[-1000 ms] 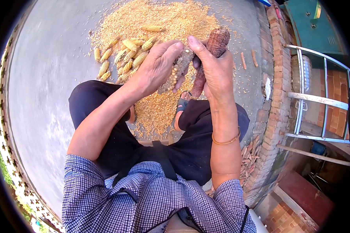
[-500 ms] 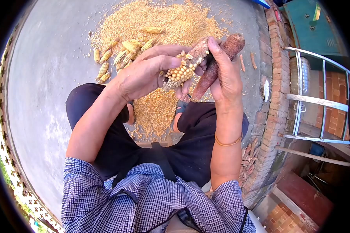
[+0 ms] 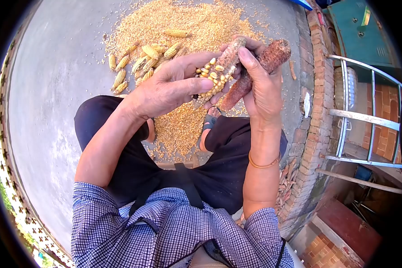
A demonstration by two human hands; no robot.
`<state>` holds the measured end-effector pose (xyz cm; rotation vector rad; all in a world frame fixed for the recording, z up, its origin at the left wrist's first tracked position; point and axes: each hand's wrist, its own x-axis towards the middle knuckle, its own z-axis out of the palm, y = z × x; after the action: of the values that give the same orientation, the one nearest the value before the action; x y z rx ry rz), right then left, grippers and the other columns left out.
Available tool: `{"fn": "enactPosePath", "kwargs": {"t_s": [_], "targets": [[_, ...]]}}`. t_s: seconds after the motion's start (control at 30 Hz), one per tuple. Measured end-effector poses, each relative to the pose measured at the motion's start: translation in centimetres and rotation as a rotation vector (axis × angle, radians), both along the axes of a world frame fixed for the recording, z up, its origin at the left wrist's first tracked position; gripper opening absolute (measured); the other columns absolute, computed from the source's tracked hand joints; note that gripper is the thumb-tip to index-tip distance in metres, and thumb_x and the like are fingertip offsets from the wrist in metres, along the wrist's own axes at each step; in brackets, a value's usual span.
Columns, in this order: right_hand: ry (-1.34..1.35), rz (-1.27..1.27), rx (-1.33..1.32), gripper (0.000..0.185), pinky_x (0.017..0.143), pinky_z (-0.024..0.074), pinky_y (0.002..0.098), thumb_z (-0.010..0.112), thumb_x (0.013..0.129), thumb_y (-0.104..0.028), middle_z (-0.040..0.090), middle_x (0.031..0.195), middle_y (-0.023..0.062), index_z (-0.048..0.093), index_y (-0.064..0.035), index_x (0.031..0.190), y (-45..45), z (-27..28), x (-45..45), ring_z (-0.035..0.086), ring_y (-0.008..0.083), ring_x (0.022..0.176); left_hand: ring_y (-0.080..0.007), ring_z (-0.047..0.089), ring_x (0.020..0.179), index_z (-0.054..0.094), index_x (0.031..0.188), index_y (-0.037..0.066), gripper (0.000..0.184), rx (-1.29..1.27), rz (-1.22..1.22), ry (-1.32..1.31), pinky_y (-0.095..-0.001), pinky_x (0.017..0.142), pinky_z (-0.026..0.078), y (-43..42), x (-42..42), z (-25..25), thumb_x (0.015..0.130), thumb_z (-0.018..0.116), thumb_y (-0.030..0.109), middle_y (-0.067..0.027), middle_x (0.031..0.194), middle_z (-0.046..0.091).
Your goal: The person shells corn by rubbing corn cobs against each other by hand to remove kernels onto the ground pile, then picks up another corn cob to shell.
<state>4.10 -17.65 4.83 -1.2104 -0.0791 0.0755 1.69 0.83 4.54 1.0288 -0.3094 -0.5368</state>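
Observation:
My left hand (image 3: 172,87) is closed round the lower end of a partly shelled corn cob (image 3: 231,57), its thumb pressed on the yellow kernels that remain there. The upper part of that cob is bare and pale. In my right hand (image 3: 264,85) is a bare reddish corn cob (image 3: 274,54), which lies slanted beside the first one. My right thumb also touches the bare upper end of the partly shelled cob. Some fingers of both hands are hidden behind the cobs.
Loose kernels (image 3: 187,24) spread over the grey concrete floor (image 3: 58,89), with more between my feet. Several unshelled ears (image 3: 151,52) lie at the left of the heap. A low brick edging (image 3: 317,102) runs along the right, beside a metal ladder (image 3: 366,115). Bare cobs (image 3: 286,181) lie by the bricks.
Both hands and the two cobs have shifted slightly right. My left thumb has pushed further along the kernels toward the right.

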Motion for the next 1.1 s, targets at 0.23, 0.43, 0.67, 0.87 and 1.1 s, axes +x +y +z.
{"fn": "enactPosePath", "kwargs": {"t_s": [0.23,0.43,0.67,0.87,1.1], "targets": [[0.084,-0.088,-0.017,0.025,0.060,0.0469,0.0219,0.073,0.087,-0.024,0.068,0.081,0.0048,0.066,-0.0007,0.095,1.0,0.4,-0.3,0.059,0.0077,0.067,-0.0097,0.054,0.085,0.039,0.142,-0.006,0.068,0.070,0.002,-0.019,-0.0236,0.069,0.046,-0.9,-0.1,-0.4,0.090,0.064,0.031,-0.0064,0.101,0.058],[0.085,-0.021,-0.080,0.025,0.064,0.0499,0.0253,0.069,0.090,-0.021,0.068,0.090,0.0106,0.063,0.0003,0.103,-0.2,0.0,0.0,0.061,0.0114,0.072,-0.0098,0.052,0.076,0.041,0.140,-0.005,0.062,0.042,0.050,0.041,-0.0217,0.059,0.041,-1.1,-0.1,-0.4,0.094,0.060,0.031,-0.0061,0.096,0.057],[0.111,-0.058,-0.079,0.021,0.059,0.0450,0.0221,0.071,0.088,-0.019,0.069,0.086,0.0079,0.066,-0.0007,0.097,0.0,-0.2,-0.1,0.055,0.0084,0.065,-0.0119,0.053,0.070,0.048,0.130,-0.005,0.047,-0.100,0.026,0.235,-0.0242,0.056,0.044,-1.0,0.1,-0.5,0.100,0.051,0.032,-0.0114,0.092,0.058],[0.122,-0.091,-0.080,0.021,0.058,0.0441,0.0212,0.073,0.087,-0.020,0.067,0.080,0.0047,0.067,-0.0025,0.096,0.0,-0.2,-0.1,0.054,0.0078,0.064,-0.0130,0.057,0.075,0.054,0.123,-0.005,0.042,-0.112,-0.001,0.252,-0.0267,0.060,0.048,-0.8,0.2,-0.5,0.100,0.052,0.030,-0.0093,0.095,0.061],[0.114,-0.138,-0.144,0.022,0.057,0.0426,0.0201,0.074,0.087,-0.022,0.067,0.078,0.0031,0.067,-0.0020,0.093,0.1,-0.6,-0.2,0.054,0.0070,0.064,-0.0113,0.057,0.069,0.056,0.115,-0.004,0.042,0.059,0.044,-0.059,-0.0235,0.055,0.045,-1.2,0.2,-1.2,0.099,0.054,0.034,-0.0087,0.089,0.059]]}}
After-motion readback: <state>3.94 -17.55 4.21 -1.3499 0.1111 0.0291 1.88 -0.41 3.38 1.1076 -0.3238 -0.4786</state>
